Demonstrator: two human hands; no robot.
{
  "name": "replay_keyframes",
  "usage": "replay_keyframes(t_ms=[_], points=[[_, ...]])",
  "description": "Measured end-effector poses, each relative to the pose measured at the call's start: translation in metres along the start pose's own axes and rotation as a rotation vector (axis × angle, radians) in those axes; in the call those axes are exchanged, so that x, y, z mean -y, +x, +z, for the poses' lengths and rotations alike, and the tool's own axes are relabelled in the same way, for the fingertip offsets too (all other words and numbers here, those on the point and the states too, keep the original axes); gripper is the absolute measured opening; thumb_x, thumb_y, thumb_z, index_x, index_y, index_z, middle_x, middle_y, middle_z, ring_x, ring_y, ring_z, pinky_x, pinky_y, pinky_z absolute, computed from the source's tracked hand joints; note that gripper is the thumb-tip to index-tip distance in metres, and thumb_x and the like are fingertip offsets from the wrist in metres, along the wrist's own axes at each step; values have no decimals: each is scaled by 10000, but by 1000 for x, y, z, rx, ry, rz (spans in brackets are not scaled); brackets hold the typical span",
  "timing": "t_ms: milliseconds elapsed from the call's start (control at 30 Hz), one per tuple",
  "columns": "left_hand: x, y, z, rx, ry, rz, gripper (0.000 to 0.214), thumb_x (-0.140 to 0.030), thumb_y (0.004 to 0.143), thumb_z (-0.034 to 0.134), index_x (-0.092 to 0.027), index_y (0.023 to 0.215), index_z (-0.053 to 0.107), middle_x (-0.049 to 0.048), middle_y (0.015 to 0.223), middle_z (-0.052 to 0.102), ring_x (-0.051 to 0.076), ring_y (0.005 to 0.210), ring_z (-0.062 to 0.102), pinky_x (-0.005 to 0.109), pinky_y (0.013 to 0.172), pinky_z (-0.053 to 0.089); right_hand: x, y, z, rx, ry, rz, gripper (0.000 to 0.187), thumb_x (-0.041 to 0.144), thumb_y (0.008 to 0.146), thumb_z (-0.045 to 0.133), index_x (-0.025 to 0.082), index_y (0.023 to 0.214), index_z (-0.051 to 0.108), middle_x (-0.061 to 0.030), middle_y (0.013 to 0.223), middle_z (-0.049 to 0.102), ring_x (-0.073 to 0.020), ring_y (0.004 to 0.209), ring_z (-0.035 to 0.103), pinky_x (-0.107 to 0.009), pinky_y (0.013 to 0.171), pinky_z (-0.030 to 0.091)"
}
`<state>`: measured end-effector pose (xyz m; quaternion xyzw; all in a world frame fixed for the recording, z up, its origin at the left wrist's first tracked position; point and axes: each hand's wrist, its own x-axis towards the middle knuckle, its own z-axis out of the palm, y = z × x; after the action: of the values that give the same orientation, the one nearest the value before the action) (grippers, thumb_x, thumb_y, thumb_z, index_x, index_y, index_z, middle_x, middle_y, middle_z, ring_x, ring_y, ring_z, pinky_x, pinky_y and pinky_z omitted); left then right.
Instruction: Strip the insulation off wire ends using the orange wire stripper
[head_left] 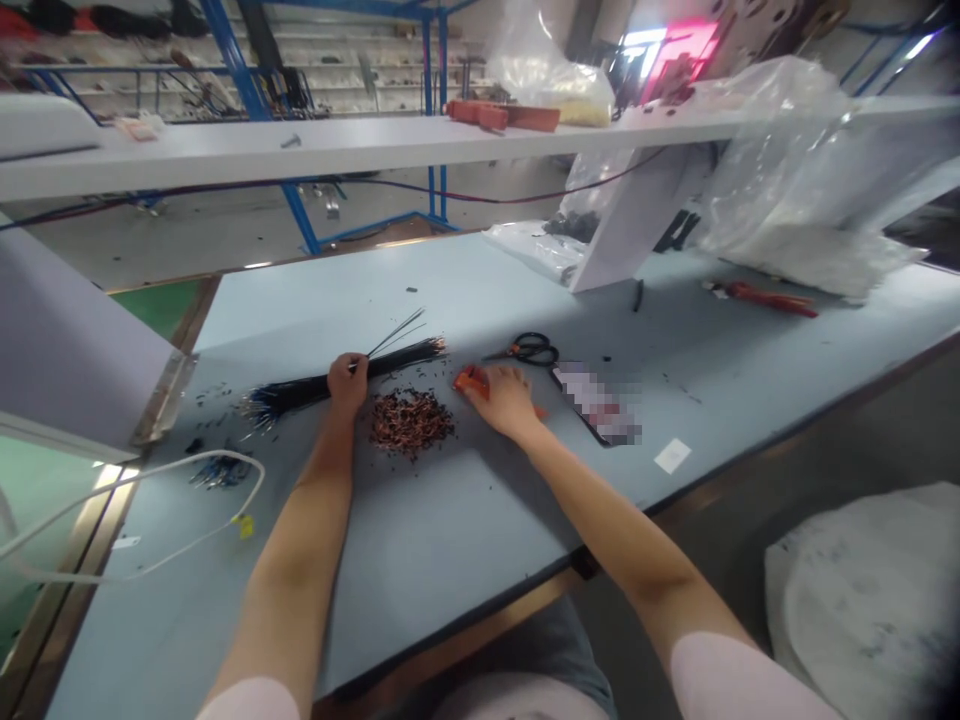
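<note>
The black wires (409, 357) lay in a long bundle on the counter (450, 570), just above the pile of copper clippings (411, 422), with a few thin strands fanning out past one end. The left hand (347, 385) had its fingers curled closed around the bundle's middle. The right hand (504, 400) lay just right of the pile, its fingers together over a small orange tool (471, 380). Whether they gripped it or merely rested on it, I could not tell (most of it was hidden beneath them).

The loose ends looked like the weakest spot: a slackened grip could have let single wires slip out and land among the clippings, where they would have been tedious to pick apart. The clippings were loose too, so a dragged wrist could easily have scattered them. The scissors (531, 349) lay above and right of the pile, their blades pointing toward it, close enough for a careless reach by the right hand to catch them. Left of the pile, a small bunch of blue-tipped wires (221, 472) sat beside a white cable (187, 510), whose loop could have snagged a sleeve.
</note>
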<state>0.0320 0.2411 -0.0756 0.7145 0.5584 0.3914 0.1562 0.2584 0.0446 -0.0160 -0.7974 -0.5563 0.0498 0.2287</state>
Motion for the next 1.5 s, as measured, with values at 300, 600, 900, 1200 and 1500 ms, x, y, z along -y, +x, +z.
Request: replay_keyframes(t_ms=[300, 600, 900, 1200, 1500], points=[[-1, -1, 0, 13, -7, 9, 240, -332, 837, 451, -177, 855, 633, 74, 950, 674, 204, 945, 600, 329, 896, 448, 55, 115, 8, -43, 772, 110, 117, 274, 820, 543, 170, 787, 586, -62, 852, 613, -178, 855, 565, -319, 801, 447], [2, 0, 4, -1, -44, 28, 206, -313, 821, 478, -179, 828, 634, 74, 930, 672, 208, 954, 593, 336, 904, 440, 61, 132, 22, 45, 897, 219, 133, 225, 797, 554, 162, 680, 564, -3, 603, 507, -98, 553, 465, -254, 554, 456], [4, -1, 5, -78, -116, 74, 149, -291, 799, 526, -192, 811, 636, 53, 889, 670, 202, 904, 591, 336, 854, 454, 52, 137, 29, -41, 801, 113, 200, 318, 746, 542, 152, 662, 615, -2, 630, 546, -135, 640, 527, -270, 631, 463], [1, -3, 2, -134, -194, 89, 128, -284, 789, 537, -186, 787, 619, 35, 824, 665, 181, 822, 595, 308, 781, 460, 50, 145, 29, -84, 672, 58, 193, 273, 733, 550, 152, 606, 631, -10, 608, 584, -159, 678, 557, -290, 712, 446], [-8, -8, -2, -160, -210, 100, 108, -284, 805, 525, -196, 796, 589, 34, 829, 640, 177, 845, 579, 311, 825, 445, 47, 146, 37, -73, 701, 100, 187, 275, 742, 544, 144, 666, 653, -2, 599, 580, -141, 623, 545, -275, 658, 458]])
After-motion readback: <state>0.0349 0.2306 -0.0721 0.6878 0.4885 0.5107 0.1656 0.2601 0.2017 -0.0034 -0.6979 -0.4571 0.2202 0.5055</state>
